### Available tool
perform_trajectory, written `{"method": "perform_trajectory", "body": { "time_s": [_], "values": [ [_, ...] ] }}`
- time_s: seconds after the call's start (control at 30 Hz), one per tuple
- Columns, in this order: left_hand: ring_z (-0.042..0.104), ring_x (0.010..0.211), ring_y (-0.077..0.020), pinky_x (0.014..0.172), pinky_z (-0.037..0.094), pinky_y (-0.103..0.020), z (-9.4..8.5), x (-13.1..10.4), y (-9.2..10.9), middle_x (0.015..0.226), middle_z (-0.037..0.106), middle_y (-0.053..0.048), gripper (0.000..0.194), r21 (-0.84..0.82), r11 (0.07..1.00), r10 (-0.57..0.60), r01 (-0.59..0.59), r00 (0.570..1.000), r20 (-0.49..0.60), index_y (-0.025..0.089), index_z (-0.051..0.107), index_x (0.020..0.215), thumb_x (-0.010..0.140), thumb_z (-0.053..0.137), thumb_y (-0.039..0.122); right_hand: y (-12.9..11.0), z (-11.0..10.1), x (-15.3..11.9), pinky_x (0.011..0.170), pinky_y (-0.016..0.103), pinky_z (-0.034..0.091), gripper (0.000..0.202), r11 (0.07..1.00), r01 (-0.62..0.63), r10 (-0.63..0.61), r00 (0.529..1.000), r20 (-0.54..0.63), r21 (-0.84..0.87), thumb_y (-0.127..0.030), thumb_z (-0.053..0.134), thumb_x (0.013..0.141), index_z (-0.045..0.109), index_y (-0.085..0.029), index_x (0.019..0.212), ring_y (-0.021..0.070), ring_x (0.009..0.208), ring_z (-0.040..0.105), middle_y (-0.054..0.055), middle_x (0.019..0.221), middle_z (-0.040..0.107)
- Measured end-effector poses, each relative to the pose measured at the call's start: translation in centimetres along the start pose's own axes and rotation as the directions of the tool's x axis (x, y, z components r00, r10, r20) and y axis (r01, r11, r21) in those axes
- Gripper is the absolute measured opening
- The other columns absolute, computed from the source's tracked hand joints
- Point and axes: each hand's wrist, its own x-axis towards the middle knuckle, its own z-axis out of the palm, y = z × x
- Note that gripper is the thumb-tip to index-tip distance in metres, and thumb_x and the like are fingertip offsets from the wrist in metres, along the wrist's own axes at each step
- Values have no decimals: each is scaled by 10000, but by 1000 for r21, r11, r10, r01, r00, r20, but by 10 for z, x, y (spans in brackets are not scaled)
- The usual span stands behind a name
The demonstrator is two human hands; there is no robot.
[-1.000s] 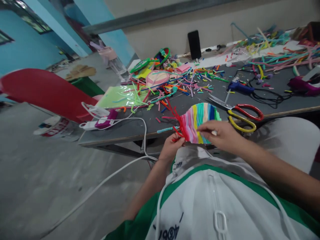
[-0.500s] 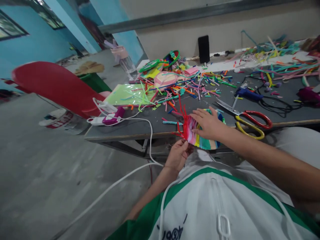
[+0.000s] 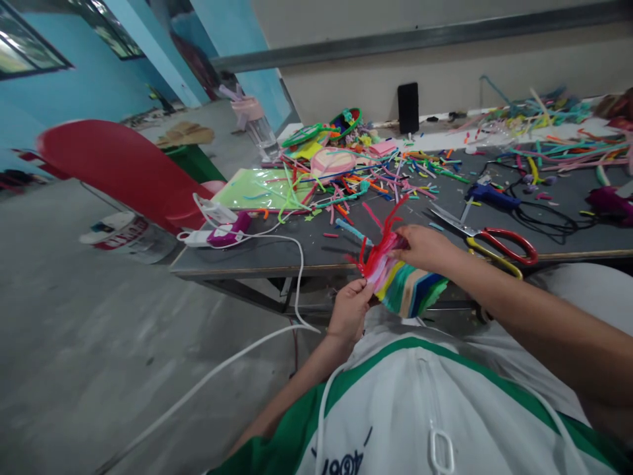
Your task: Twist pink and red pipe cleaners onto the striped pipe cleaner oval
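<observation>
Between my hands is a striped pipe-cleaner piece [image 3: 406, 290], with bands of pink, yellow, teal, beige, blue and green and loose red ends at its left. My left hand [image 3: 350, 305] pinches its lower left edge. At the upper edge my right hand [image 3: 424, 247] grips it, fingers curled over the pink end. The piece is tilted at the table's front edge, its green end hanging down toward my lap. Just behind the left part lies a light blue pipe-cleaner piece [image 3: 352, 231] on the table. Scissors [image 3: 475, 231] with red and yellow handles lie open to the right.
A grey table [image 3: 297, 254] carries many pipe-cleaner scraps [image 3: 395, 175], a green packet [image 3: 257, 189] and a blue glue gun [image 3: 494, 194]. A phone [image 3: 408, 109] leans on the wall. A white cable [image 3: 299, 284] hangs over the front edge, near a red chair [image 3: 123, 171].
My right hand has gone from lying flat on the striped piece to gripping its upper edge. The piece has lifted and tilted, its right end lower. My left hand keeps its pinch.
</observation>
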Motion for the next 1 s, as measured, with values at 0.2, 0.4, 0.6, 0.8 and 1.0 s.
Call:
{"method": "perform_trajectory", "body": {
  "time_s": [0.2,0.4,0.6,0.8,1.0],
  "values": [
    [607,701,-143,699,476,-264,-5,-3,-2,777,684,-39,235,68,996,66,-64,998,-18,148,684,879,742,689,339,2,-10,-18,566,233,390,250,760,-62,-72,981,180,647,-407,643,701,660,-164,757,136,610,541,-12,650,626],
    [609,697,-156,669,479,-270,-3,-8,-6,748,675,-34,259,50,996,74,-73,997,-16,147,681,857,762,665,387,-17,-9,-47,524,227,394,269,459,-278,69,958,278,844,-410,732,589,642,-170,670,113,550,503,-26,602,599],
    [620,730,-171,691,485,-284,-8,-12,-4,719,668,-33,208,56,995,86,-87,996,18,148,683,782,763,666,355,-7,4,-55,505,223,371,344,373,-315,149,949,278,873,-444,771,534,583,-159,576,92,512,448,-46,514,501],
    [636,830,-177,784,483,-300,-6,-13,11,877,702,-50,270,67,993,92,-99,991,99,170,687,995,758,682,297,-2,4,-63,550,227,392,304,361,-312,175,948,265,879,-406,783,550,628,-159,638,112,576,502,-29,583,559],
    [651,773,-173,761,497,-306,-4,-7,18,800,713,-39,225,-18,998,61,-60,995,73,167,713,916,717,722,271,6,8,-61,585,250,431,254,276,-315,144,948,285,908,-355,792,555,656,-166,655,133,593,553,-17,606,605]
  ]
}}
